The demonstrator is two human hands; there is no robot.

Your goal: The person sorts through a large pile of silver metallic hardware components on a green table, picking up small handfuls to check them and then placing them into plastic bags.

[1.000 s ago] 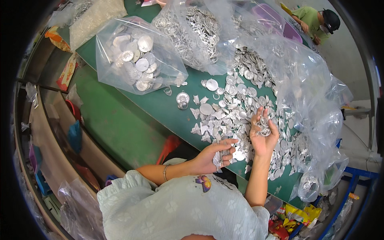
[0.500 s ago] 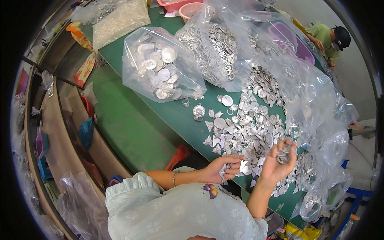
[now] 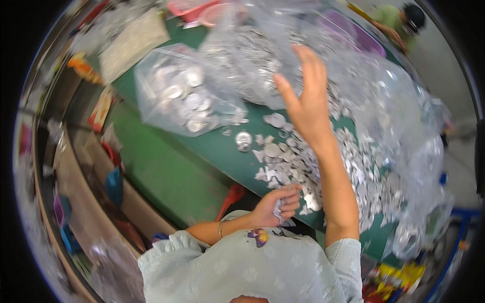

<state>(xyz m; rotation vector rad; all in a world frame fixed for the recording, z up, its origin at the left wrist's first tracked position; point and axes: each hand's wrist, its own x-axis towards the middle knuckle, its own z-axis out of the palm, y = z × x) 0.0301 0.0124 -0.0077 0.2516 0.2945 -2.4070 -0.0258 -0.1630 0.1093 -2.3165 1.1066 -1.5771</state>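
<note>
My left hand [image 3: 277, 206] is curled around several small silver metal pieces [image 3: 277, 210] close to the table's near edge. Reaching far over the table, my right hand [image 3: 308, 98] has its fingers spread, and I see nothing in it. It hovers in front of a clear plastic bag [image 3: 237, 53] full of silver metal pieces. Below the right forearm spreads a loose heap of flat silver pieces [image 3: 290, 161], partly hidden by that arm. Left of the heap lies a round silver piece [image 3: 243, 141].
Another clear bag [image 3: 184, 91] holds round silver discs. Crumpled plastic sheeting [image 3: 399, 116] covers the table's right side. A purple basin [image 3: 371, 43] and a pink basin [image 3: 214, 14] stand at the back. A co-worker [image 3: 396, 25] is at the far right.
My right hand has moved forward and left from the heap toward the bags; the metal pieces it held are no longer seen in it. My left hand still holds its pieces.
</note>
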